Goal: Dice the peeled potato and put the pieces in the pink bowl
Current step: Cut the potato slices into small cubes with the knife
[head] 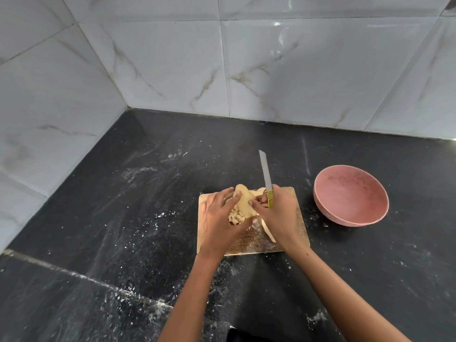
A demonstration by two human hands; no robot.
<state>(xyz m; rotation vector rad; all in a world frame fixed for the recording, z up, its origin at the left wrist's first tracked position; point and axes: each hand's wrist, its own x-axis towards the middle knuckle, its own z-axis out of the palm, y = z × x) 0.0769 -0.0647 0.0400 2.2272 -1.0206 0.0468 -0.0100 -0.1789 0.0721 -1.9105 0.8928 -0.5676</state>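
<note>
Yellow-handled knife (267, 180) in right hand (277, 215); left hand (219, 218) cups potato (244, 202).

Both forearms reach forward and converge, the left hand (220, 218) cupped with fingers curled inward (thumb toward the right hand), the right hand (276, 215) clenched in a fist, its thumb extended leftward.

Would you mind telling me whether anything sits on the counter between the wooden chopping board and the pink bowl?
Nothing visible does. The strip of black counter between the wooden chopping board and the empty pink bowl is bare apart from white specks. The green-handled knife in the right hand points away toward the wall.
</note>
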